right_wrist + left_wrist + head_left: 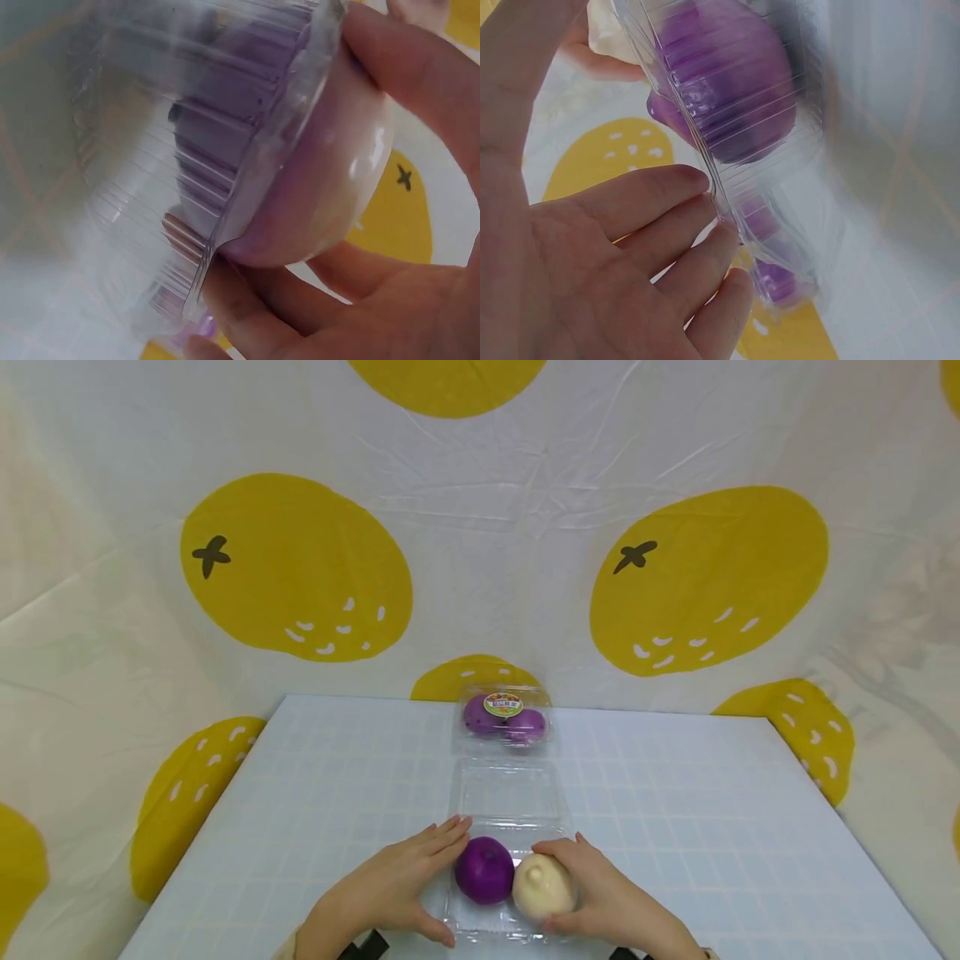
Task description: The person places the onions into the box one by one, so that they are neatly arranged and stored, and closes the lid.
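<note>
A clear plastic clamshell box (467, 917) lies unfolded at the front middle of the table, its lid (510, 789) flat toward the back. In its left half sits a glossy purple onion-like ball (484, 870), which shows a pointed nub in the left wrist view. Beside it is a cream onion-like ball (542, 885) with a nub on top. My right hand (606, 893) grips the cream ball, thumb and fingers curved round its side. Nearly straight fingers of my left hand (393, 885) touch the box's left rim, next to the purple ball (735, 82), holding nothing.
A second clamshell box (502, 739), closed and labelled, stands behind the lid near the table's back edge, with purple pieces (525, 727) inside. The pale checked tabletop (337, 777) stretches to both sides. A white cloth with yellow fruit prints (495, 568) hangs behind.
</note>
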`<state>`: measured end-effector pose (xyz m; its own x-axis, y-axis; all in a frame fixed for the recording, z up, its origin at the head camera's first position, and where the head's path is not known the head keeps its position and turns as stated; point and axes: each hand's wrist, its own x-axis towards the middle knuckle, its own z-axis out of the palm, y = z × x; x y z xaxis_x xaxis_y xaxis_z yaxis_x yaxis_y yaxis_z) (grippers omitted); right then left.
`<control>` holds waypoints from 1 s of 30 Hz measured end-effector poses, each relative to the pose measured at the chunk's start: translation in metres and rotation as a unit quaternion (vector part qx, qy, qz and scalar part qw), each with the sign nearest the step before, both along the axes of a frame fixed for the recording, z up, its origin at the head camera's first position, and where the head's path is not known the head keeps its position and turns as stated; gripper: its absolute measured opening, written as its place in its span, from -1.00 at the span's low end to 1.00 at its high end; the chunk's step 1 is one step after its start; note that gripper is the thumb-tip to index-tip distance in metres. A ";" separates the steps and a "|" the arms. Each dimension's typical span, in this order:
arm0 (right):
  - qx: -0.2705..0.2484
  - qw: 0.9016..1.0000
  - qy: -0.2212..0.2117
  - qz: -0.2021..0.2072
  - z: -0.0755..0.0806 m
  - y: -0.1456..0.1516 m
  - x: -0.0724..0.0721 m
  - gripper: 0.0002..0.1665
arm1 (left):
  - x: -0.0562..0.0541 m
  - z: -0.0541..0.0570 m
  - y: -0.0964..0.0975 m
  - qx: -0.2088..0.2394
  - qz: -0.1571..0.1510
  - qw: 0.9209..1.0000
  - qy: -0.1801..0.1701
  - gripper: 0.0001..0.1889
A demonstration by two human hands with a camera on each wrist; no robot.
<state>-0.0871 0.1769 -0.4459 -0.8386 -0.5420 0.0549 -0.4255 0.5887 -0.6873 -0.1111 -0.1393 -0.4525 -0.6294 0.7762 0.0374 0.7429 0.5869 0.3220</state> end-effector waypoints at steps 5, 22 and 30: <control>0.033 0.999 0.036 0.021 -0.006 -0.005 -0.002 -0.13 | 0.000 0.001 0.000 -0.001 0.002 1.000 -0.004 0.17; 0.062 0.994 0.055 0.071 -0.012 -0.005 -0.002 -0.10 | 0.000 -0.001 -0.001 0.002 0.001 1.000 0.004 0.19; 0.043 0.992 0.075 0.095 -0.009 -0.001 -0.004 -0.13 | 0.000 0.000 -0.001 -0.002 0.002 1.000 0.005 0.18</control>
